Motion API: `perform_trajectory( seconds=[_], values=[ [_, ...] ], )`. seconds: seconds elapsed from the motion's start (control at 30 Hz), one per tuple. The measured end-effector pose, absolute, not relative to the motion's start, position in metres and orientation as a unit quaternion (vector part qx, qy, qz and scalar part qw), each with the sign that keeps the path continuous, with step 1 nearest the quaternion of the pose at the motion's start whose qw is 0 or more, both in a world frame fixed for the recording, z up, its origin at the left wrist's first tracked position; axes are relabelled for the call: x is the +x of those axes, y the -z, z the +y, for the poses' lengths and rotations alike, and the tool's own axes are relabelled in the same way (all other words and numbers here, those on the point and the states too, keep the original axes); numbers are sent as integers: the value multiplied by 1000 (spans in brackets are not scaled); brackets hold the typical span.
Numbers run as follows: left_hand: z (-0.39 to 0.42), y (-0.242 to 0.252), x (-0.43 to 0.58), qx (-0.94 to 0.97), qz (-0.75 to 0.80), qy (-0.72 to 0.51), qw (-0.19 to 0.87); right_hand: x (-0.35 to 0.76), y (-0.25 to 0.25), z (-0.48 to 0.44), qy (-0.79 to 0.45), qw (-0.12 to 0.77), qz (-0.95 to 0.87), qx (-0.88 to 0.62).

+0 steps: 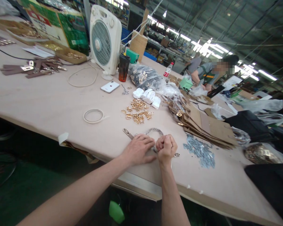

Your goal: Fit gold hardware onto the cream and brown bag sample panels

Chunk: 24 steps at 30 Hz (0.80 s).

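My left hand [140, 149] lies fairly flat near the table's front edge, fingers stretched out toward my right hand. A narrow brown strap [129, 134] with a metal buckle on its end sticks out from under it. Beside it my right hand [166, 147] is closed in a fist; what it grips, if anything, is hidden. A metal end piece [176, 155] shows just right of the fist. Behind both hands curves a plastic-wrapped handle [154, 130]. Farther back lies a heap of gold metal fittings [138, 116], and grey flat pieces [200, 150] lie on the right.
A roll of tape [93, 116] and a phone [110, 87] lie to the left. A white fan [105, 40] and dark cup [124, 67] stand behind. Stacked brown bag panels [207, 125] lie at the right. A co-worker [206, 73] is across the table.
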<state>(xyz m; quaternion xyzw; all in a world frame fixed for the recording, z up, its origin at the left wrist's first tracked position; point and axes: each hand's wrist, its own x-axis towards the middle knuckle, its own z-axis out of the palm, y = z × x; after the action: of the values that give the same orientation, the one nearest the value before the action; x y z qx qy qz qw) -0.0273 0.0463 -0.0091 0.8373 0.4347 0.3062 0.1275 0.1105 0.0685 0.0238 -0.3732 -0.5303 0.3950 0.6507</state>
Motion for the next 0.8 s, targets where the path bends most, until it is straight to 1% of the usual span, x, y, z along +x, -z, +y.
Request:
perform_trajectory(
  seconds=[0.1,0.23,0.27,0.43,0.5,0.63,0.8],
  values=[
    [46,10,-28,838,432,-308,124,110,-30,67,-381,642,-548,-379],
    [46,9,-28,836,438,-306,126,110,-47,69,-341,705,-531,-325],
    [46,9,-28,835,439,-306,126,109,-47,70,-336,708,-527,-329],
    [46,6,-26,833,444,-303,130,110,-27,73,-383,659,-514,-394],
    [46,6,-26,833,448,-300,129,114,-24,71,-391,684,-491,-373],
    [46,8,-27,835,445,-297,129,119,-31,61,-365,742,-470,-309],
    [46,9,-29,835,441,-299,135,107,-29,52,-371,713,-512,-303]
  ],
)
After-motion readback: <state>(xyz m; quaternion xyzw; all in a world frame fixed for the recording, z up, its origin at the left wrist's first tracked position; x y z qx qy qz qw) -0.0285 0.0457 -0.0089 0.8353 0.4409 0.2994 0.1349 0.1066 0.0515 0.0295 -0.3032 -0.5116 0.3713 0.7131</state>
